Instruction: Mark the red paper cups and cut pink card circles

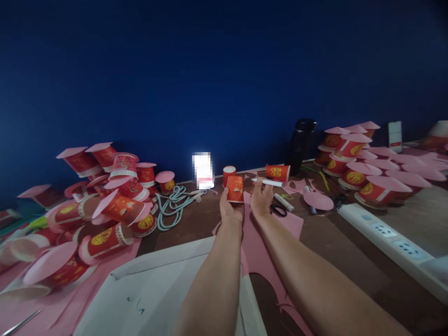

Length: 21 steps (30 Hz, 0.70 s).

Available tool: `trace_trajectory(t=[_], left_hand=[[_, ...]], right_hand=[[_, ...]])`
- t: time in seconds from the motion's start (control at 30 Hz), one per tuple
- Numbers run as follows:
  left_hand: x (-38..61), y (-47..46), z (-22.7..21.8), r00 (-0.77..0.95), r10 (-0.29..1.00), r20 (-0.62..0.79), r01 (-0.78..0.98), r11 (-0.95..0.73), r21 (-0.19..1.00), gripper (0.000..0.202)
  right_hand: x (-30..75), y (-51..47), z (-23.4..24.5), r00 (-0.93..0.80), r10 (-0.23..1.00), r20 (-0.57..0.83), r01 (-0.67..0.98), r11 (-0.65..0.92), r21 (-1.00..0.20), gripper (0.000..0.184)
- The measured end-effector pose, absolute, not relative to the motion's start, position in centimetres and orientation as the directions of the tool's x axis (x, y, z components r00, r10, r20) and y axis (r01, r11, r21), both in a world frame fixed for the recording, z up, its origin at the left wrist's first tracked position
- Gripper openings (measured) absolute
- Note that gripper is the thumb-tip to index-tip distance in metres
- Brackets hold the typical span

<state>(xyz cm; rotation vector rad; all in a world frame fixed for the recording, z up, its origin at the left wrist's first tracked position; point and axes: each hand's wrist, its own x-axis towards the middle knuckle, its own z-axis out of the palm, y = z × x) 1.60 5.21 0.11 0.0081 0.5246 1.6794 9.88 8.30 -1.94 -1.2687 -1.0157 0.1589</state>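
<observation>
From the head camera, both forearms stretch out over a dark brown surface (336,252) littered with pink paper; the left hand (231,211) is closed around a small red paper cup (235,189), held upright just above the pink sheet (259,242); the right hand (261,200) pinches a thin white stick (269,182), which could be a glue stick or a rolled tube, I cannot tell which, with its tip pointing off to the right and the cup just beside it. Scissors (278,210) lie touching the pink sheet near the right wrist; another white tube (283,202) rests just beyond them. To the left a heap of red cups capped with pink discs (115,205) sprawls; to the right a neater cluster of finished cups (357,168) stands near a white power strip (392,235); a black bottle (301,142) stands by the blue wall.

The step in hand looks like preparing a bare cup for its pink disc; the next move likely calls for bringing stick and rim together steadily, keeping the cup from crushing in the grip.
</observation>
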Motion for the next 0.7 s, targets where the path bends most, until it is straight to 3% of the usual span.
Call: trace_trajectory(t=[0.23, 0.4, 0.7], left_hand=[[2.0, 5.5, -0.1, -0.140, 0.969, -0.205, -0.908, -0.043, 0.416, 0.022], [2.1, 5.1, 0.3, -0.067, 0.966, -0.251, -0.903, 0.048, 0.426, 0.020], [2.3, 4.8, 0.1, -0.106, 0.968, -0.227, -0.874, 0.019, 0.486, 0.026]], right_hand=[[8.8, 7.0, -1.1, 0.458, 0.622, 0.635, 0.451, 0.454, -0.769, 0.032], [7.9, 5.9, -0.5, 0.302, 0.593, 0.747, 0.522, 0.553, -0.650, 0.029], [7.5, 5.5, -0.4, 0.256, 0.583, 0.771, 0.525, 0.586, -0.618, 0.028]])
